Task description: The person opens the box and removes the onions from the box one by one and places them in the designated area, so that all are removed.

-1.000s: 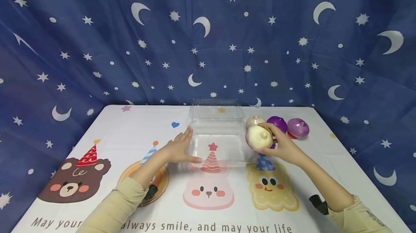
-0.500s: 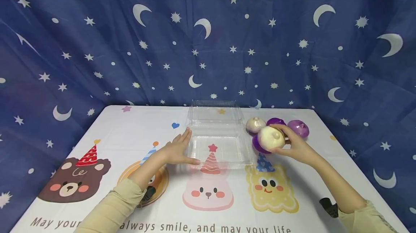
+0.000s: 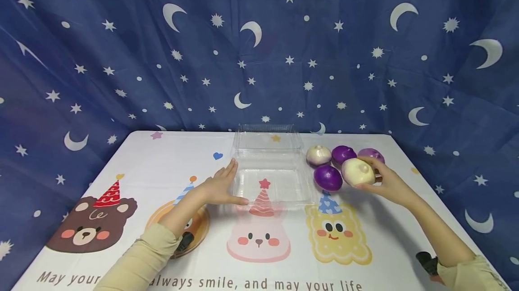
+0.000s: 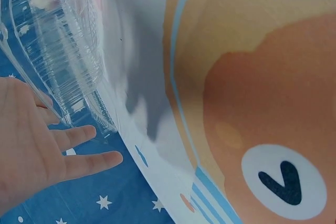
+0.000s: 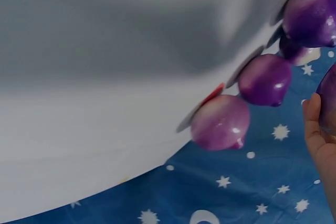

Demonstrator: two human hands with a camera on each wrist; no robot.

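Observation:
My right hand grips a pale cream onion, thumb and fingers around its right side, over the right part of the table. In the right wrist view that held onion is cut off at the edge and shows a purple side. Around it sit a dark purple onion, another dark purple one, a whitish onion and a lighter purple onion partly behind my fingers. My left hand rests with extended fingers at the left side of a clear plastic box, its hinged lid raised.
A white tablecloth with printed cartoon animals covers the table. Behind it hangs a blue curtain with moons and stars. The onions stand just right of the box.
My right hand has carried the cream onion to the right, away from the box, uncovering the dark purple and whitish onions. My left hand has stayed at the box.

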